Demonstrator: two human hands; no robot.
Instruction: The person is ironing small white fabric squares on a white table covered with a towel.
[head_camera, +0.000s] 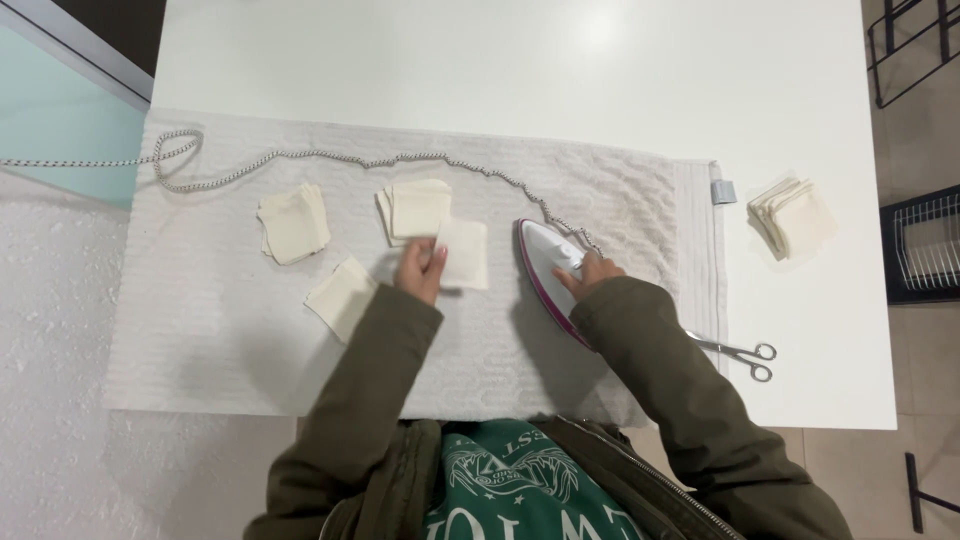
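My left hand (421, 268) pinches the left edge of a cream fabric square (464, 254) that lies flat on a white towel (200, 330). My right hand (590, 274) grips the handle of a white and pink iron (545, 262), which rests on the towel just right of that square. A small stack of cream squares (415, 209) lies right behind my left hand. Another stack (292, 223) sits further left, and a single square (340, 297) lies near my left sleeve.
The iron's braided cord (330, 157) runs along the towel's far edge and off to the left. Scissors (742, 354) lie by the towel's right edge. A pile of cream squares (792, 217) sits on the white table (560, 70) at right. Dark racks stand beyond.
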